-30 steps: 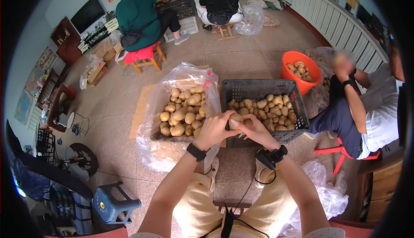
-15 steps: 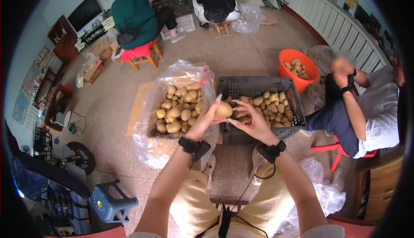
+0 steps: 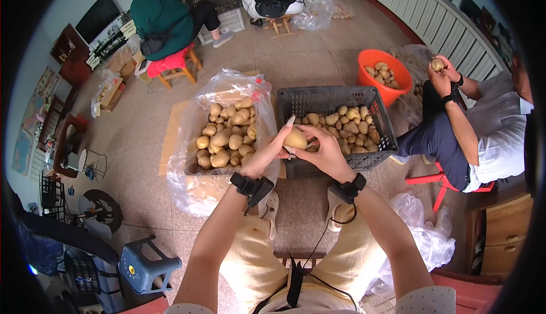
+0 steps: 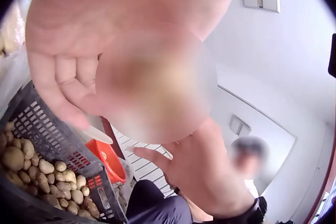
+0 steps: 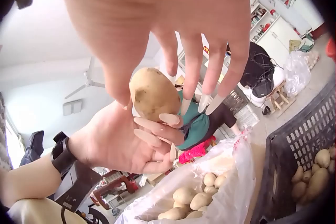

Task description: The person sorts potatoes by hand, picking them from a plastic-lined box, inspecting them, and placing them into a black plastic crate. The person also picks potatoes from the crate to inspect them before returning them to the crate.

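A single light-brown potato [image 3: 295,138] is held up between both hands, over the near left side of a black plastic crate [image 3: 296,169]. My left hand [image 3: 266,153] cradles it from the left, its long-nailed fingers curled round the underside. From the other side my right hand [image 3: 329,150] grips it with thumb and index finger, while its other fingers [image 5: 215,66] extend past it. Dark spots mark the potato's skin in the right wrist view. Smaller potatoes [image 3: 352,129] fill the crate; larger potatoes [image 3: 227,137] lie in a plastic-lined box [image 3: 190,172] to the left.
Behind the crate stands an orange bucket [image 3: 401,72] of potatoes. A seated person [image 3: 478,126] on the right holds another potato [image 3: 437,65]. Two more seated people are at the back. A blue stool [image 3: 149,265] stands at front left, crumpled clear plastic [image 3: 424,234] at front right.
The right hand has come back in against the potato after spreading away from it. Both hands and the crate sit higher and further left in the head view, which has shifted.
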Tool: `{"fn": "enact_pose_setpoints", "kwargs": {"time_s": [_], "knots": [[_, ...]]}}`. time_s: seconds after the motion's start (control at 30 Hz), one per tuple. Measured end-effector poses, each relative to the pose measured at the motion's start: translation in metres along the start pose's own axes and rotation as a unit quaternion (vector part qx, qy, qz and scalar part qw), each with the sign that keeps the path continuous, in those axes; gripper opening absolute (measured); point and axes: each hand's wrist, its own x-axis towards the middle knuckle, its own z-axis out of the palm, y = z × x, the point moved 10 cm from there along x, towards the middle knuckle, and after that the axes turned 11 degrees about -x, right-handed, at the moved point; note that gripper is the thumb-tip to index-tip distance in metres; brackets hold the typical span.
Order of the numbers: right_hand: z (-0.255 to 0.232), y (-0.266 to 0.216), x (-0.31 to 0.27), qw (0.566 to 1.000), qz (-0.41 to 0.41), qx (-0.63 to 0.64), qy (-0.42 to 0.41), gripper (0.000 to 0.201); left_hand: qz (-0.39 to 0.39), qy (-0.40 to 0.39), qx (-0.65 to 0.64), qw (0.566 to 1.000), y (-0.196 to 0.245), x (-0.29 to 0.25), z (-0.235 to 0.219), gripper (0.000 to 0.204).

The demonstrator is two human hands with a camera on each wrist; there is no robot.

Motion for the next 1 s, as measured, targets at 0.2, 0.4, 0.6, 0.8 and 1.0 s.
{"fn": "enact_pose_setpoints", "kwargs": {"time_s": [0.2, 0.4, 0.6, 0.8, 1.0], "knots": [[0.021, 0.045, -0.004, 0.955, 0.177, 0.227, -0.065, 0.042, 0.03, 0.02, 0.011, 0.999, 0.001, 0.009, -0.011, 0.072], [0.023, 0.053, -0.021, 0.878, 0.328, 0.33, -0.109, 0.046, 0.134, 0.041, 0.08, 0.987, 0.017, 0.006, -0.022, 0.064], [0.034, 0.047, -0.033, 0.81, 0.366, 0.43, -0.16, 0.058, 0.286, 0.076, 0.059, 0.953, 0.05, -0.008, -0.022, 0.049], [0.042, 0.047, -0.035, 0.772, 0.378, 0.479, -0.177, 0.053, 0.255, -0.106, 0.05, 0.96, 0.052, -0.015, 0.021, 0.061], [0.04, 0.04, -0.033, 0.797, 0.359, 0.45, -0.185, 0.062, 0.24, -0.077, 0.029, 0.967, 0.045, -0.005, 0.013, 0.055]]}}
